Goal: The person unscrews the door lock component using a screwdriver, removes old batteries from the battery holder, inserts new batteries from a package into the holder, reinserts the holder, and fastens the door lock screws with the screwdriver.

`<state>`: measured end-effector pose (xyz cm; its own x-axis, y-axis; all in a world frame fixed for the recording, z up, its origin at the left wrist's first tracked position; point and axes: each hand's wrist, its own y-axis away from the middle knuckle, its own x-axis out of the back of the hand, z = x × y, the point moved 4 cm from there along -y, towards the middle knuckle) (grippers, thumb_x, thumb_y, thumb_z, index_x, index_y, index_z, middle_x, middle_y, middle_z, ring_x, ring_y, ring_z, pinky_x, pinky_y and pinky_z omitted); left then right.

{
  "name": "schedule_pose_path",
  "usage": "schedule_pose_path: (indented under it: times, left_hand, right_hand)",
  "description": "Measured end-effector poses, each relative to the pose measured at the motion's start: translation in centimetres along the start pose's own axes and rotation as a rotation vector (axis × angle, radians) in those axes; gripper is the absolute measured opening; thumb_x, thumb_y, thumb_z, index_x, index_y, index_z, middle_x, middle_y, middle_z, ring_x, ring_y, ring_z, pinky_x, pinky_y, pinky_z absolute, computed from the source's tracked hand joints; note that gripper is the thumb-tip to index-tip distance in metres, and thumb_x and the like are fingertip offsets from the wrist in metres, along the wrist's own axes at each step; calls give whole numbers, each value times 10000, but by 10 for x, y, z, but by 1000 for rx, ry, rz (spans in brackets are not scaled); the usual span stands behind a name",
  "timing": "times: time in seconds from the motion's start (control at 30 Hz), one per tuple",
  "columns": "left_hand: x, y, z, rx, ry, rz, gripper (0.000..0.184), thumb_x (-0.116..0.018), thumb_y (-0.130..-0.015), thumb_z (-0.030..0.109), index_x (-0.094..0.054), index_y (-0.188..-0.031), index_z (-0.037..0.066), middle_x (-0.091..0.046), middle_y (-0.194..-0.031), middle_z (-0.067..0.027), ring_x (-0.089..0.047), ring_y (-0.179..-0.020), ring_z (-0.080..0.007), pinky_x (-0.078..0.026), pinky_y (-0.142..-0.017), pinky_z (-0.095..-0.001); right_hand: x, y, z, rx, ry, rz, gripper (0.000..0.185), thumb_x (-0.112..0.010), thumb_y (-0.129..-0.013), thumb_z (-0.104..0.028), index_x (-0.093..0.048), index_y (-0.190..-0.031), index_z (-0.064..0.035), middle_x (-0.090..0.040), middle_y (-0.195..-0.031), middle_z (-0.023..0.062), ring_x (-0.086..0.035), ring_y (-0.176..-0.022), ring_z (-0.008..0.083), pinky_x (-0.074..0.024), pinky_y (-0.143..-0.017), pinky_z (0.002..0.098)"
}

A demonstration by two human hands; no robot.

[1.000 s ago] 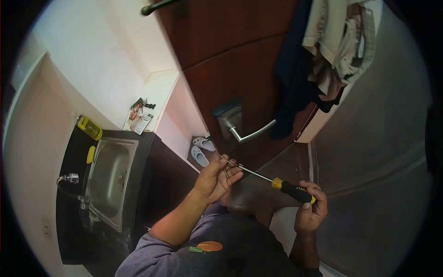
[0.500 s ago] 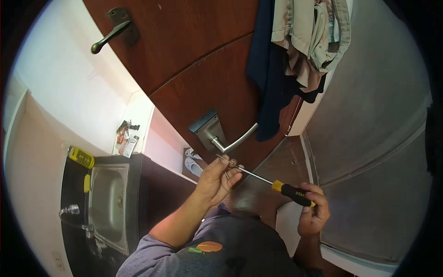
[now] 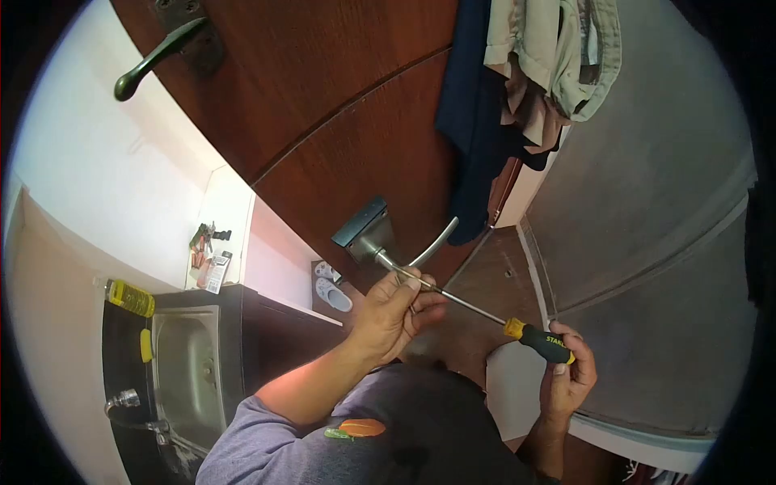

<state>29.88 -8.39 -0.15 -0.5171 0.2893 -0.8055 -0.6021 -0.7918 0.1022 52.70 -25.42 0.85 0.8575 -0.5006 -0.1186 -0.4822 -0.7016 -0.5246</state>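
Note:
A screwdriver [image 3: 485,313] with a yellow and black handle and a long metal shaft lies slantwise across the view. My right hand [image 3: 571,373] grips its handle at the lower right. Around the tip end of the shaft, my left hand [image 3: 394,314] pinches with thumb and index finger, its other fingers curled loosely. Whether a small part sits between those fingers cannot be made out. Just above my left hand is a silver lever handle [image 3: 436,242] with a square metal plate [image 3: 368,230] on the brown door. From this angle the shaft's tip end overlaps the lever's base.
A dark lever handle [image 3: 162,56] is at the door's upper left. Clothes [image 3: 541,73] hang over the door. At left are a steel sink [image 3: 186,356], a yellow bottle [image 3: 131,298] and a ledge holding keys [image 3: 208,238]. White clogs [image 3: 333,294] lie on the floor.
Both hands and the screwdriver have shifted right and slightly down in view. The shaft's tip end now lines up with the lever's base. The view of the door has shifted too.

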Motion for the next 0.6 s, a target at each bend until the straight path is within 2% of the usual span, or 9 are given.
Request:
schedule_pose_path:
  times: [0.1,0.17,0.4,0.5,0.53,0.57,0.6]
  left_hand:
    - [-4,-6,7,-8,7,53,133,-509,-998,135,-566,-1100,74,-635,-1063,-86,-680,-982,-249,-616,-815,-358]
    - [-9,-14,12,-21,31,3,144,-515,-997,144,-580,-1113,87,-652,-1034,-84,-684,-966,-237,-612,-796,-344]
    - [-9,-38,29,-125,98,-3,162,-523,-998,170,-588,-1129,98,-663,-1028,-56,-681,-924,-211,-601,-782,-333]
    - [-1,-43,29,-115,130,-1,186,-509,-1005,191,-587,-1146,98,-665,-1028,-54,-681,-917,-202,-597,-778,-334]
    - [-2,-42,28,-123,117,-27,214,-499,-1009,203,-579,-1176,96,-664,-1034,-57,-680,-923,-202,-594,-771,-325]
    - [-3,-41,26,-129,106,-53,242,-490,-1012,214,-571,-1206,94,-663,-1040,-59,-680,-928,-201,-590,-763,-315]
    - [-12,-34,23,-127,5,61,293,-477,-1016,234,-548,-1269,104,-662,-1080,-58,-639,-780,-129,-540,-660,-244]
  right_hand:
    - [-1,-9,-12,31,33,-123,301,-568,-888,-69,-581,-1167,43,-599,-1194,274,-600,-1119,301,-472,-962,406]
    - [-3,-14,-18,59,97,-212,334,-560,-835,2,-584,-1166,45,-584,-1221,294,-588,-1159,333,-464,-979,422]
    - [-32,-30,-13,181,126,-258,406,-562,-735,118,-585,-1139,77,-580,-1208,326,-586,-1169,392,-462,-996,428]
    - [-50,-39,-22,250,243,-354,429,-572,-716,132,-587,-1141,79,-570,-1217,338,-594,-1153,409,-480,-972,442]
    - [-57,-42,-21,251,229,-389,377,-577,-768,86,-575,-1144,102,-576,-1201,341,-604,-1133,419,-495,-949,448]
    - [-62,-43,-20,250,233,-395,377,-577,-768,86,-575,-1144,102,-576,-1201,341,-604,-1133,419,-495,-949,448]
    - [-66,-44,-19,238,238,-372,349,-577,-798,54,-568,-1142,115,-583,-1194,337,-607,-1130,415,-494,-952,441]
